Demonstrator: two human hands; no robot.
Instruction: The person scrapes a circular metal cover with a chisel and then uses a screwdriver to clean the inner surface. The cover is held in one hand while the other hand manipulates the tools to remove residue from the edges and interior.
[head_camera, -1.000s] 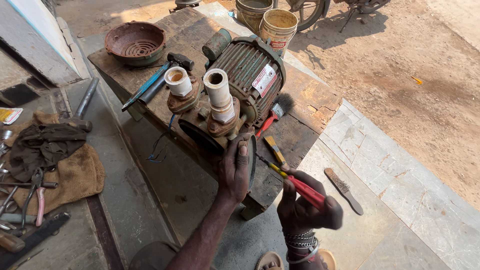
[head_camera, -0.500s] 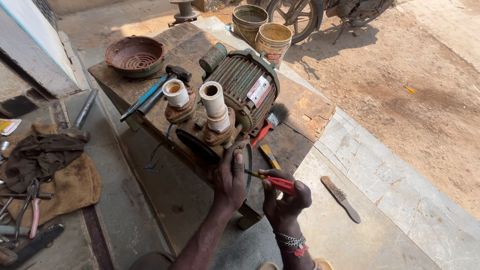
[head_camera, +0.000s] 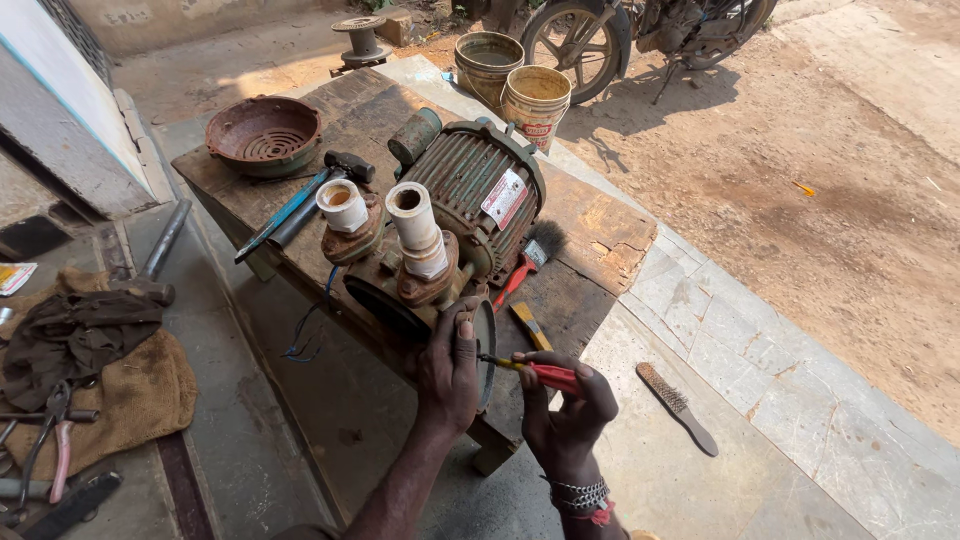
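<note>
Both hands have closed in on the pump since the earlier frames — the right hand (head_camera: 566, 408) has risen from low near the bench's front edge until its tool tip meets the casing beside the left. It is curled tight around a red-handled screwdriver (head_camera: 528, 370), whose shaft points left at the rusty round end plate (head_camera: 484, 350) of the grimy green finned pump motor (head_camera: 478, 195). The left hand (head_camera: 449, 368) lies flat against that plate, fingers together, thumb up, pressing on it. This motor sits near the middle of the worn wooden bench (head_camera: 600, 235), its plate end overhanging the front edge, with two white plastic pipe stubs (head_camera: 415, 220) standing up from the rusty pump housing. A blue-handled hammer (head_camera: 300, 202) lies toward the bench's left edge, a rusty round fan cover (head_camera: 263, 133) at the far left corner. A wire brush (head_camera: 676, 404) lies on the stone floor — off the bench's right side.
</note>
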